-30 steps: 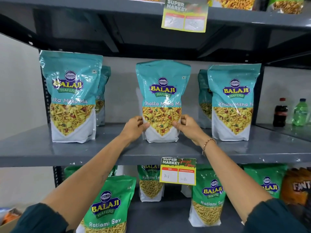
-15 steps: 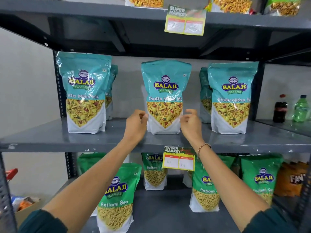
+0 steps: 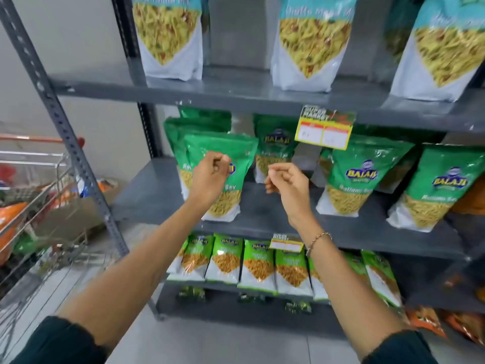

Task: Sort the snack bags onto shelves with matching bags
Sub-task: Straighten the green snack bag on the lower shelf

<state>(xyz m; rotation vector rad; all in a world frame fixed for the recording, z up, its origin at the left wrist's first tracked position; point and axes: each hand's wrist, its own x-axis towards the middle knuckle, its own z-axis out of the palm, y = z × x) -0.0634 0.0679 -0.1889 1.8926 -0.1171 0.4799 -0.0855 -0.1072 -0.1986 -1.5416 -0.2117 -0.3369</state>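
Both hands empty — left hand [image 3: 210, 174] and right hand [image 3: 284, 181] loosely curled before the green bags [image 3: 220, 164]. Unsorted bags sit in the trolley [image 3: 39, 185] (lower left). Such pouches likely handle light, soft and slippery — best gripped by their side edges.

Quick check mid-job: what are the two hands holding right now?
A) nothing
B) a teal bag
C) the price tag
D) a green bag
A: the left hand and right hand hang loosely curled in front of the green-bag shelf, empty.
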